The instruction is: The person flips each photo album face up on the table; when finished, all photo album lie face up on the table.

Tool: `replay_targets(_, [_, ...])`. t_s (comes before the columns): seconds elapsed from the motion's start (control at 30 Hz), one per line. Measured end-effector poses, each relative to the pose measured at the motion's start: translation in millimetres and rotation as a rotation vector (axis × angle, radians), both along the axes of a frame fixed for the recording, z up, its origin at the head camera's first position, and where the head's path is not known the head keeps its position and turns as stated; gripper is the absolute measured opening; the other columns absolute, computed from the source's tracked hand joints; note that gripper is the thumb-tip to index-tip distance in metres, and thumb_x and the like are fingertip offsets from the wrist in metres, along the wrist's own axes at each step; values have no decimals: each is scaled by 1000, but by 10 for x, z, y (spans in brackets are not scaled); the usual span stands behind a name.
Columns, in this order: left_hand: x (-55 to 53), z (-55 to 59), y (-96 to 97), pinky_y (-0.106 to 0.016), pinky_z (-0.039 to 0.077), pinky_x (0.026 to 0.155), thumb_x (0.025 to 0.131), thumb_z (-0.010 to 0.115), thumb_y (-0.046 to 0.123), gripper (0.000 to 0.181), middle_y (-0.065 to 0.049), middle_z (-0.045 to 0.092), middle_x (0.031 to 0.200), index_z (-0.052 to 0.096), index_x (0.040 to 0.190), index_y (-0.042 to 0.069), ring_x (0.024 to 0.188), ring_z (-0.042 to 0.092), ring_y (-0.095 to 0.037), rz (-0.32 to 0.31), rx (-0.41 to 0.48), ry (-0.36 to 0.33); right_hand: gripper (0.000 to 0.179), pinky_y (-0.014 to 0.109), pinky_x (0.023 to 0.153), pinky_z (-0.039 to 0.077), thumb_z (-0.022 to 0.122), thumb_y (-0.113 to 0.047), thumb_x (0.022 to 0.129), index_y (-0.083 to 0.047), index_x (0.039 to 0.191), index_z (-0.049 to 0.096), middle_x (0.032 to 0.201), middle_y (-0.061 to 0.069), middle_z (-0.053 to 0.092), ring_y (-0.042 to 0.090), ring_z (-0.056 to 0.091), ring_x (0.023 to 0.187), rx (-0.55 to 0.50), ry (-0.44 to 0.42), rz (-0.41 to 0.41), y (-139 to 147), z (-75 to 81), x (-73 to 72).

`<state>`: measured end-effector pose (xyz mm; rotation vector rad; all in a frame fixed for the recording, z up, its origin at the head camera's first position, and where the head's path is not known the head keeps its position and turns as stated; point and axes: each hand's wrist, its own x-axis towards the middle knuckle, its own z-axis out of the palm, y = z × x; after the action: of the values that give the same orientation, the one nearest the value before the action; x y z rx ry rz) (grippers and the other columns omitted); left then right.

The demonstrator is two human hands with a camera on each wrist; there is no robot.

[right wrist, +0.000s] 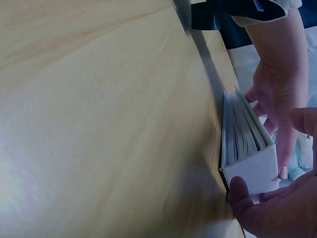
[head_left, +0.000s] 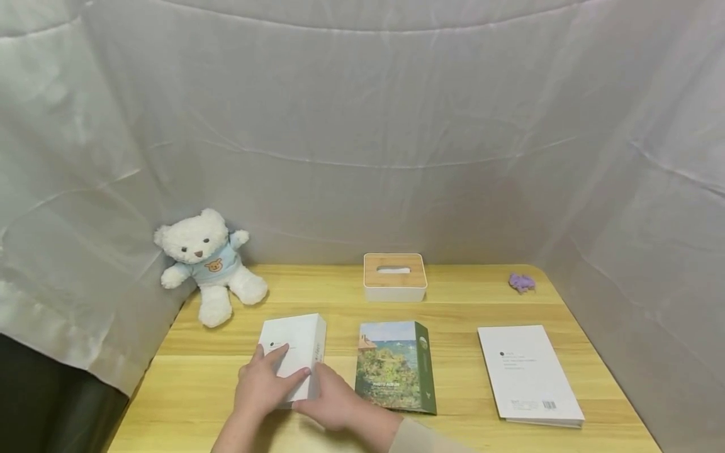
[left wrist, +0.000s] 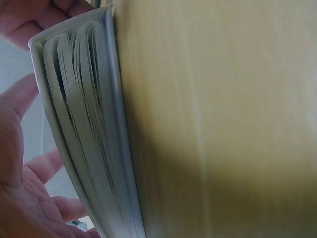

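Note:
A thick white photo album (head_left: 290,333) lies closed, its printed cover up. My left hand (head_left: 257,384) rests on that cover with fingers spread, the thumb pointing toward the spine. At the near spine corner, my right hand (head_left: 334,397) holds the album by its edge, fingers along the spine. The left wrist view shows the page stack (left wrist: 81,99) end-on between the covers. In the right wrist view, the right thumb (right wrist: 238,188) touches the spine's lower edge. A green photo album (head_left: 391,365) with a painted seaside cover lies just right of my right hand.
Farther right lies another white album (head_left: 529,374), back cover up. A white teddy bear (head_left: 212,264) in a blue shirt sits at the back left. A wood-topped tissue box (head_left: 394,286) stands back centre, a small purple item (head_left: 522,282) back right. Grey curtains (head_left: 362,126) surround the table.

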<state>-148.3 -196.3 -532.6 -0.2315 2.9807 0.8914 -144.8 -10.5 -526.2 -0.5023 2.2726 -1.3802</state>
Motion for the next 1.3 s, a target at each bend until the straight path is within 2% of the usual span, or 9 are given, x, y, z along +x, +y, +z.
replay_targets(0.27, [3,34,85,-78,43,100,81,83,66,90,-45,38,154,65,144,5,128,43,-74,-32,14,11,76,32,99,53,77,-17,91,-13,158,41,146,4,60,18,66,122,-152,-24,47,53,-39,37])
replay_targets(0.37, [-6,38,81,-79,41,102,81,84,65,89,-42,41,154,65,144,5,132,40,-73,-24,34,9,79,38,105,52,75,-21,92,-15,162,39,156,6,53,25,60,134,-155,-35,42,73,-26,47])
replay_targets(0.53, [-35,70,59,-81,37,104,83,83,62,88,-40,43,154,63,146,5,135,37,-72,-6,112,-4,83,40,108,51,71,-19,94,-9,166,32,161,12,48,26,57,137,-180,-9,14,94,6,50])
replay_targets(0.67, [-46,86,59,-83,33,106,84,83,61,88,-41,39,155,61,148,4,137,34,-72,-6,156,-12,79,26,79,60,71,-10,93,6,161,33,152,23,51,17,70,101,-212,-42,-60,114,60,57])
replay_targets(0.87, [-46,84,71,-82,29,110,87,82,57,86,-43,37,156,58,149,3,143,31,-67,-4,237,-2,61,22,44,48,71,-12,97,7,152,50,143,23,53,7,54,53,-276,-40,-175,176,107,22])
replay_targets(0.97, [-42,82,81,-80,29,111,88,82,54,84,-43,35,156,58,150,3,144,30,-65,1,282,-1,56,20,37,42,71,-13,99,5,149,54,120,36,64,6,46,41,-296,-34,-188,204,101,-25])
replay_targets(1.07, [-36,87,94,-79,28,113,89,81,54,83,-43,35,157,57,151,3,146,30,-64,0,306,-9,53,23,49,55,74,-14,97,2,145,60,120,38,66,9,62,56,-262,3,-203,225,97,-63])
replay_targets(1.2, [-21,105,114,-79,27,113,91,79,55,85,-41,36,158,55,152,2,147,29,-62,-12,292,-25,51,40,87,63,78,-14,93,-1,140,65,136,28,64,31,71,107,-209,39,-215,249,111,-77])
replay_targets(1.3, [-13,119,134,-78,28,113,92,77,56,86,-38,39,158,53,153,2,148,29,-61,-24,284,-27,52,43,84,63,80,-12,90,-2,140,65,134,27,64,35,71,102,-208,23,-216,267,115,-84])
